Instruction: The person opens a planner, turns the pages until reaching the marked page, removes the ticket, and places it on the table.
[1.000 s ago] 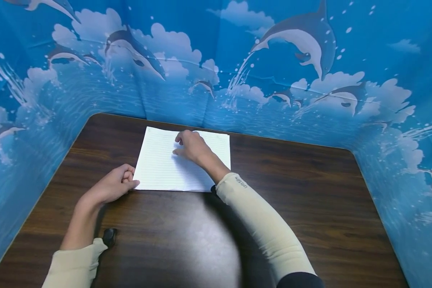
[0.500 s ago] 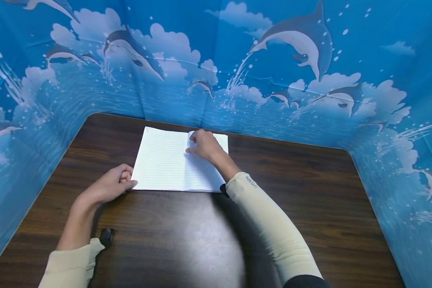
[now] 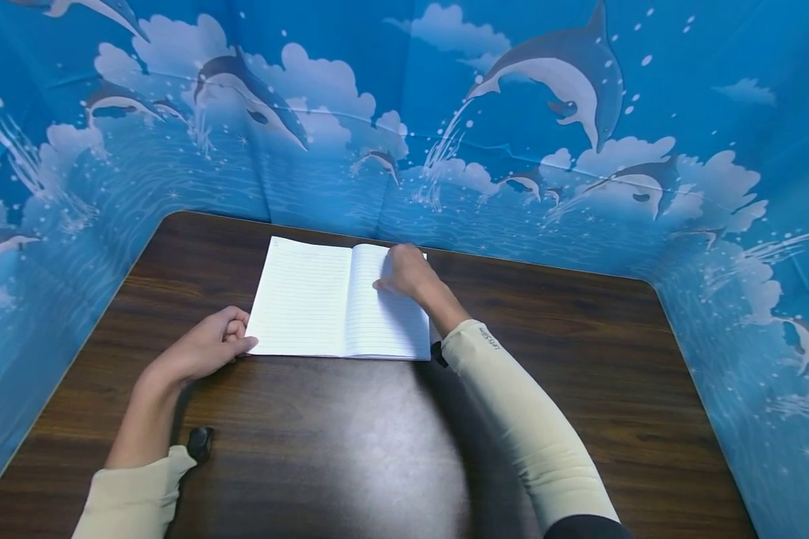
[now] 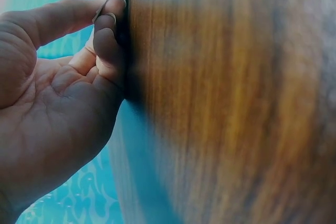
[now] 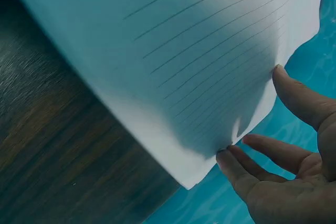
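An open lined notebook lies near the far edge of the table, both pages showing in the head view. At its near left corner, my left hand pinches the page edge between thumb and fingers; the left wrist view shows the thumb against the paper edge. Over the right page, my right hand touches the paper. The right wrist view has its thumb and fingers spread apart, their tips on the lined page. Part of the right page's far side is hidden behind this hand.
The dark wood table extends around the notebook. A blue curtain with dolphins and clouds stands along the table's back and sides. Each wrist carries a small black device, such as the one on the left wrist.
My right hand has slid rightward across the notebook, from the left page over the centre fold onto the right page. The fold and right page have come into view. My left hand stays at the corner.
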Motion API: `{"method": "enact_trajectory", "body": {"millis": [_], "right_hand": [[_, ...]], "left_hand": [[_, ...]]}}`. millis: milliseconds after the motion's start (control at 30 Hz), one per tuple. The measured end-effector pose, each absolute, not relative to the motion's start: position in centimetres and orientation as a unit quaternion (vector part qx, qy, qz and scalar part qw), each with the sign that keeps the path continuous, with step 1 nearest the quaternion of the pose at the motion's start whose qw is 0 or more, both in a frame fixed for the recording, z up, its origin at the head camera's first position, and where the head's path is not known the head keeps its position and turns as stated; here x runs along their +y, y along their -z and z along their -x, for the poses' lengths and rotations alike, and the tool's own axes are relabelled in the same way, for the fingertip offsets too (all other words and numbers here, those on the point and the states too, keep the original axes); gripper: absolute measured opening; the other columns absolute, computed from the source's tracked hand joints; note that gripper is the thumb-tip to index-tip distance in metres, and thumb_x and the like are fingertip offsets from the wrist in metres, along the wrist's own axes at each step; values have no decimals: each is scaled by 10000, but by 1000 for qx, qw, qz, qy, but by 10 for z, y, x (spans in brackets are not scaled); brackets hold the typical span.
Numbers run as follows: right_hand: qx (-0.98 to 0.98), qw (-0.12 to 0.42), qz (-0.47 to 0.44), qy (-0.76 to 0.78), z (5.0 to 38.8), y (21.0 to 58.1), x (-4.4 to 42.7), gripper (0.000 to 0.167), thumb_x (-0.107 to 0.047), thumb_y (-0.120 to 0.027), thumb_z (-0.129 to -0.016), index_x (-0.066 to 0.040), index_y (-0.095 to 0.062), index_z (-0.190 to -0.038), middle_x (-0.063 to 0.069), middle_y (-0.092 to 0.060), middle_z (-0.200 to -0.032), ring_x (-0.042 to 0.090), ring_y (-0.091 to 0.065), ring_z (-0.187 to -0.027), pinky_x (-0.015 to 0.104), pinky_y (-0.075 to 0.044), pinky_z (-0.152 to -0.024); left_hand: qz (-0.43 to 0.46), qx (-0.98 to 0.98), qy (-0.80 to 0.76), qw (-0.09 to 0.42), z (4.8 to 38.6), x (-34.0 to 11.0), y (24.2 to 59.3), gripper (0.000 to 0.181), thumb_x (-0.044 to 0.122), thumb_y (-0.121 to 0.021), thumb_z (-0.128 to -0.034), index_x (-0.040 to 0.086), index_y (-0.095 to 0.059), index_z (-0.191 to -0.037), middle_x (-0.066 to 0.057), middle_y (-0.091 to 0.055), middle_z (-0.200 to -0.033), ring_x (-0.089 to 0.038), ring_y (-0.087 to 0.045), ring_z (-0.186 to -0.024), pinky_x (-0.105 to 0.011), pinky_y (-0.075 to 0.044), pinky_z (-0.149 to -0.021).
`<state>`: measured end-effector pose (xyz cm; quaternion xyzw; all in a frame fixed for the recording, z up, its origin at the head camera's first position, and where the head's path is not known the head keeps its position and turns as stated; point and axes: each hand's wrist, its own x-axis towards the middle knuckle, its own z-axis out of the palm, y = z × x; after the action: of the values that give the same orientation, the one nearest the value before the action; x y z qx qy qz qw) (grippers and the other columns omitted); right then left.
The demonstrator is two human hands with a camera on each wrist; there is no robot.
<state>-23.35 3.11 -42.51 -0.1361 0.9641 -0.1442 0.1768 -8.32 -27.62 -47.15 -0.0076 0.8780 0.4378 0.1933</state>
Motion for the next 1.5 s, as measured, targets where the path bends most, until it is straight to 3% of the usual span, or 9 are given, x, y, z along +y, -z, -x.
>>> {"method": "enact_trajectory", "body": {"millis": [467,767,1033,1200,1500], "right_hand": [[971,198,91,95,240,438,56,627,-348,-801,-987,61,-605,-1419,225,-509,-1561,372,-522,-1423,456,-468,-1178],[974,189,88,85,241,437,54,577,-336,-806,-986,40,-628,-1385,198,-604,-1427,322,-588,-1289,428,-512,-1100],[981,166,84,53,238,440,49,610,-386,-824,-963,-14,-646,-1414,180,-585,-1478,345,-505,-1429,434,-487,-1152],[977,155,117,87,236,442,51,535,-295,-839,-960,-53,-685,-1411,152,-628,-1438,326,-519,-1429,439,-492,-1155],[968,165,117,147,234,439,59,629,-201,-842,-952,-68,-598,-1516,164,-556,-1564,343,-471,-1503,469,-496,-1160]], "left_hand": [[0,878,-440,188,84,-274,471,344,79,-588,-1088,-128,-464,-1335,-16,-508,-809,-135,-445,-684,-286,-384,-626],[-4,882,-433,184,85,-274,468,332,75,-591,-1086,-133,-470,-1315,-23,-496,-811,-140,-441,-690,-288,-380,-631],[-5,882,-433,186,85,-276,471,355,80,-587,-1089,-138,-458,-1338,-28,-498,-834,-137,-449,-707,-284,-386,-647],[-1,884,-429,188,83,-276,470,350,89,-584,-1093,-131,-460,-1335,-29,-497,-831,-143,-450,-710,-285,-383,-653],[4,884,-428,186,82,-275,471,354,90,-594,-1089,-129,-463,-1335,-33,-499,-835,-155,-457,-715,-287,-385,-645]]}}
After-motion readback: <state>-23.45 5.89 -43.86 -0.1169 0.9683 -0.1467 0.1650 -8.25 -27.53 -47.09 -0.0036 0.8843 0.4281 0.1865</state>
